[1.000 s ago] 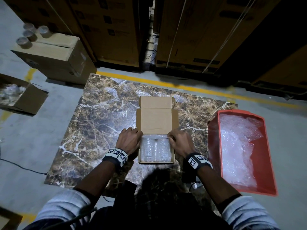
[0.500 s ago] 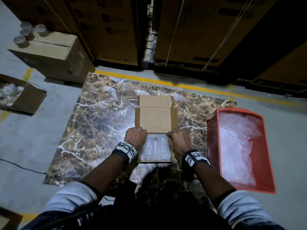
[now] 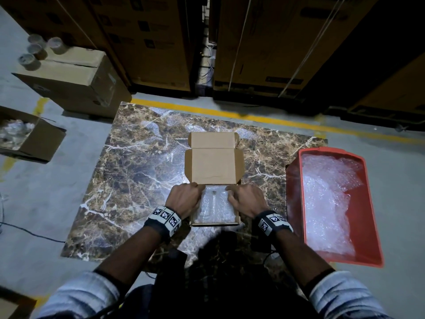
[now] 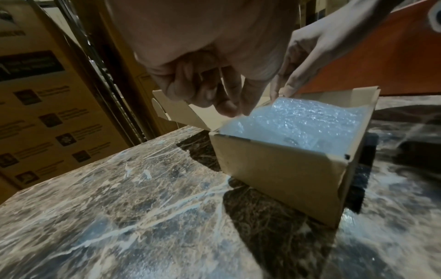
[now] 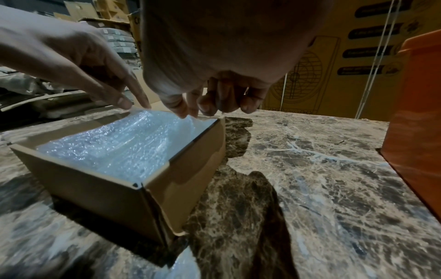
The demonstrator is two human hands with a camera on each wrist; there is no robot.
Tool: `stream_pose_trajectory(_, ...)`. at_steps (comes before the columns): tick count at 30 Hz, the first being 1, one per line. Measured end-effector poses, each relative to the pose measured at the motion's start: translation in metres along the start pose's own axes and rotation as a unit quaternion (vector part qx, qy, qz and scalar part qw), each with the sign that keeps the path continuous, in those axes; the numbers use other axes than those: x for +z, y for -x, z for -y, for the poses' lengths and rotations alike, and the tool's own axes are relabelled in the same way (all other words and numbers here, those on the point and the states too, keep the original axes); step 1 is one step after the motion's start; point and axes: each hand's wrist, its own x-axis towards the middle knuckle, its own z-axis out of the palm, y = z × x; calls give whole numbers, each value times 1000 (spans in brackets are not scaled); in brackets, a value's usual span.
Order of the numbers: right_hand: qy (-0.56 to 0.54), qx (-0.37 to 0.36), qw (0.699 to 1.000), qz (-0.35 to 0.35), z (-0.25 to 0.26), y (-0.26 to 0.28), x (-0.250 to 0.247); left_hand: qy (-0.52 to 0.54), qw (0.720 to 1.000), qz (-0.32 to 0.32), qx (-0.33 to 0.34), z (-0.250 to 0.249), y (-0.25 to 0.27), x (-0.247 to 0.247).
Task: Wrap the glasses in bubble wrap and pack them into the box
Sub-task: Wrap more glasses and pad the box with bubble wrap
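Cardboard box: worktop centre, lid open toward 12 o'clock. Bubble-wrapped glasses inside. Left hand and right hand, grip narrow, pinch wrap's far corners. Remaining, by judgement: tuck, close lid.

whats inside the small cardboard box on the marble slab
Bubble wrap fills the small box, with faint glass shapes showing through. Both hands' fingertips touch its far edge. How many glasses lie under it cannot be told.

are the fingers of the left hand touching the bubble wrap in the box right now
Touching. In the right wrist view the left hand has its fingertips on the far edge of the bubble wrap in the box, no gap showing.
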Motion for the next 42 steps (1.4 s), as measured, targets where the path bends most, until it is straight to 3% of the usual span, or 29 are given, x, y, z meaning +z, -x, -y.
stream_pose_trajectory(5, 13, -7, 1000, 6, -1, 0, 1, -39, 999, 34, 10, 1, -2, 0)
stream_pose_trajectory(14, 6, 10, 1000, 29, 1, -3, 1, -26, 999, 38, 10, 4, -5, 4)
stream_pose_trajectory(19, 27, 28, 998, -44, -1, 7, -12, 32, 999, 15, -38, 8, 3, 6)
stream_pose_trajectory(23, 55, 34, 998, 1, -1, 11, -13, 36, 998, 23, -48, 14, 4, 9)
stream_pose_trajectory(27, -6, 56, 993, -99, -1, 15, -13, 68, 996, -9, -57, 8, 4, -5)
stream_pose_trajectory(30, -59, 96, 971, -211, 2, 26, -25, 110, 991, -53, -49, -3, 3, -17)
stream_pose_trajectory(33, -127, 141, 942, -276, -7, 45, -45, 148, 986, -79, -21, -20, 3, -29)
stream_pose_trajectory(38, -224, 252, 843, -419, -56, 98, -107, 235, 965, -110, 31, -49, 6, -42)
stream_pose_trajectory(40, -225, 308, 834, -399, -96, 115, -127, 268, 953, -133, 44, -63, 8, -47)
stream_pose_trajectory(42, -237, 344, 854, -311, -143, 125, -137, 287, 945, -145, 54, -76, 8, -53)
